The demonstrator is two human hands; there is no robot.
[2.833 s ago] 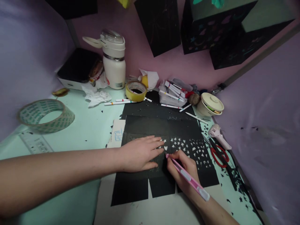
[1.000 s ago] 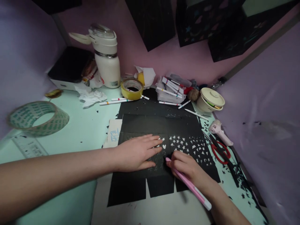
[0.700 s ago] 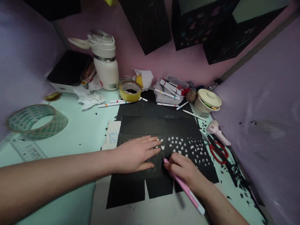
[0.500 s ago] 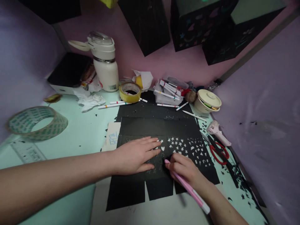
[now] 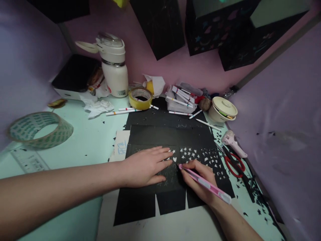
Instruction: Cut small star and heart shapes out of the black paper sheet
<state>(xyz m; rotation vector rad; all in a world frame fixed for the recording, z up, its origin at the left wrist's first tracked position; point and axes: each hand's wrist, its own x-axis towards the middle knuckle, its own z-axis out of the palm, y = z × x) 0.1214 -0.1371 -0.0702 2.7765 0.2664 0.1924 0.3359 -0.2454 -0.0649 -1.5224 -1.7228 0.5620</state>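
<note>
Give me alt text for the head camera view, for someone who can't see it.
A person's right hand holds a pink pen-like tool at a black sheet with star-shaped cut-outs, while the left hand lies on it. Behind are a white bottle, a yellow tape roll and white markers.

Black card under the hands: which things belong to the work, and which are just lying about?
Likely part of it: black card, left hand flat on it; pink pen-shaped tool in the right hand; pale board beneath.

Apparently lying about: white bottle, yellow tape roll, glue gun, lidded bowl.
</note>
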